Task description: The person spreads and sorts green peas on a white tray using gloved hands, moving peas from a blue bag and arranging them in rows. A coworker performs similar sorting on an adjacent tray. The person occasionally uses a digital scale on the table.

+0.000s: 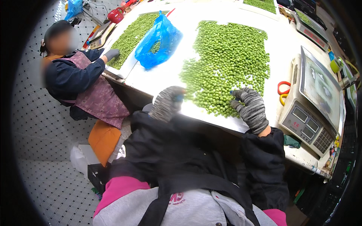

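Observation:
A broad layer of green peas (233, 56) lies on a white sheet in front of me. My right hand (252, 109), in a grey striped knit glove, rests at the near right part of the peas. Its thumb and forefinger are apart, with bits of blue at the fingertips and no held thing visible between them. My left hand (166, 104), gloved alike, hovers by the near left edge of the peas. Motion smears its fingers, so whether they hold anything cannot be made out.
At right stands a digital scale (311, 113) with red-and-yellow-handled scissors (283, 92) beside it. A blue plastic bag (158, 43) sits left of my peas. Beyond it, a co-worker (77, 75) has a gloved hand at another pea tray (130, 37). The table's front edge runs before me.

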{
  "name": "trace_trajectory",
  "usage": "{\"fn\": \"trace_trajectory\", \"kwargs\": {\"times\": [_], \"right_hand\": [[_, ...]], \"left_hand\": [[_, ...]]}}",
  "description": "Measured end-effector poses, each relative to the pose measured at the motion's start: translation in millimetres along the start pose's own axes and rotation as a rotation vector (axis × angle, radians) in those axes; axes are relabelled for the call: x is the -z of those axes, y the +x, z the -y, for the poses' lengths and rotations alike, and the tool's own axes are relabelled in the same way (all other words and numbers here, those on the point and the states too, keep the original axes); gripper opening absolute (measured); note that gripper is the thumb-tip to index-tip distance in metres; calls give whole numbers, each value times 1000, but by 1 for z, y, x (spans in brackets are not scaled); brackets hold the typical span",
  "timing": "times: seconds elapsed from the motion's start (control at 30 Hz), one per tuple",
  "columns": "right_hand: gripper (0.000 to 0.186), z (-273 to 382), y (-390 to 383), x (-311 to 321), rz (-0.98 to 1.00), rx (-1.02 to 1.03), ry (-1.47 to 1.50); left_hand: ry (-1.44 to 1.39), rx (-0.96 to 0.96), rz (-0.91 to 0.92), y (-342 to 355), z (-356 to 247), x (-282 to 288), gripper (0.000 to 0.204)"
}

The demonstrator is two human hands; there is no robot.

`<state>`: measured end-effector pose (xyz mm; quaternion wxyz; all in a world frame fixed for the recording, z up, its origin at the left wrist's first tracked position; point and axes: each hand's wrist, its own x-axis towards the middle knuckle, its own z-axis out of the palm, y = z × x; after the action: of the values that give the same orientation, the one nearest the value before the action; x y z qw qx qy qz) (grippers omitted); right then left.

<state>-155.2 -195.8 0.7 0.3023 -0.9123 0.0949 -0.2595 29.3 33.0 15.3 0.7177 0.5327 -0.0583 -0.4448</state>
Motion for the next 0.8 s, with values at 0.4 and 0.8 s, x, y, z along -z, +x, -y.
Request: {"fn": "trace_trajectory", "kwargs": {"times": [0.4,0.8], "right_hand": [[27,-5,-1,0,-43,-109,-24],[25,-6,0,-2,-109,-70,-53]], "left_hand": [[657,-434,-540,170,-189,79,29],[1820,-629,184,177,-73,-9,21]]}}
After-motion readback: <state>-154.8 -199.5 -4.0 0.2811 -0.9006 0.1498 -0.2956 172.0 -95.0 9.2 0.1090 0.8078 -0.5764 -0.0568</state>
